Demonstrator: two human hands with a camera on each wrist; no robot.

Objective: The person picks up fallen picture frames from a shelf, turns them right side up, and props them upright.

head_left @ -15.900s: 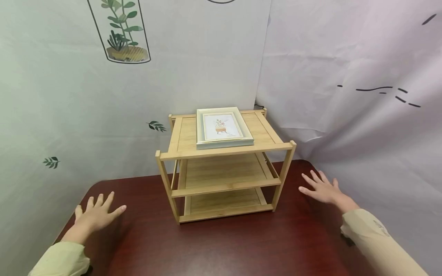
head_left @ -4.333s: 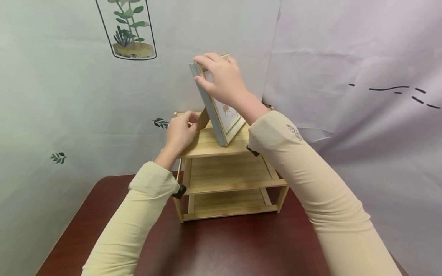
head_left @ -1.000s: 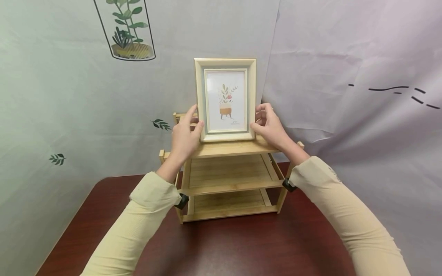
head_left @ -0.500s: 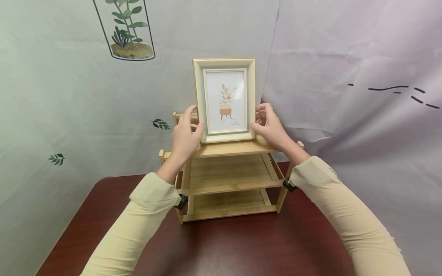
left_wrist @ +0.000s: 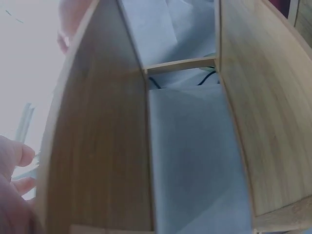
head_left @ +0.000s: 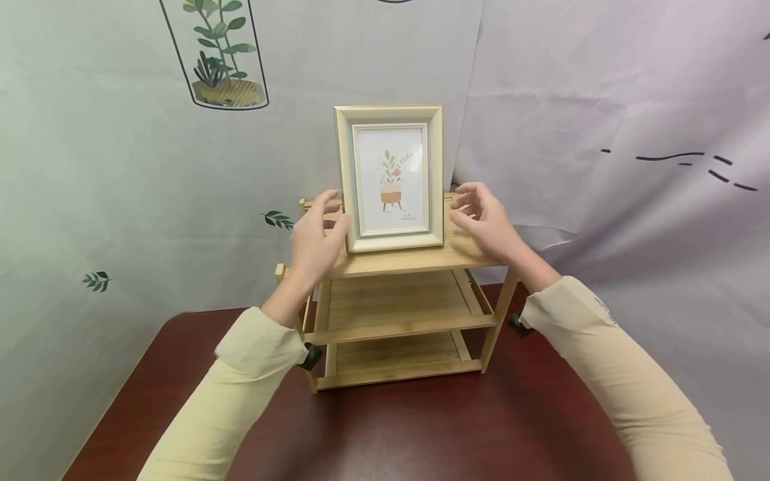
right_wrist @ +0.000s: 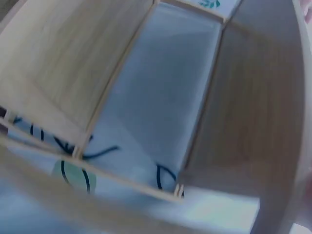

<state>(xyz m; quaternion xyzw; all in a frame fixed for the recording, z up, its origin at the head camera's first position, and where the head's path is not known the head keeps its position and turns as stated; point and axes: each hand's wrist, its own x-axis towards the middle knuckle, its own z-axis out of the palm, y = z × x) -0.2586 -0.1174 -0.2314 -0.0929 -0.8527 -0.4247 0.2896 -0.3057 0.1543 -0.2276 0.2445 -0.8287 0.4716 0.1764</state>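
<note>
A cream picture frame point(head_left: 390, 242) with a pale blue-grey inner band stands upright on the top board of a wooden three-tier rack point(head_left: 406, 327). Its print shows a potted plant. My left hand point(head_left: 314, 242) is at the frame's lower left edge, fingers loosely bent; whether the thumb still touches it I cannot tell. To the right, my right hand point(head_left: 488, 224) hovers with loosely bent fingers, a small gap between it and the frame. In the left wrist view, part of the left hand point(left_wrist: 14, 183) shows beside the rack's top board point(left_wrist: 97, 126). The frame's back is hidden.
The rack stands on a dark red table point(head_left: 385, 434). A pale printed cloth point(head_left: 541, 87) hangs close behind and to the right. Rack corner posts, such as the left front post point(head_left: 280, 271), stick up slightly above the top board.
The frame lay flat at first, was tilted up with both hands, then turned to face forward. Just now both hands have drawn outward from its sides, and it stays standing.
</note>
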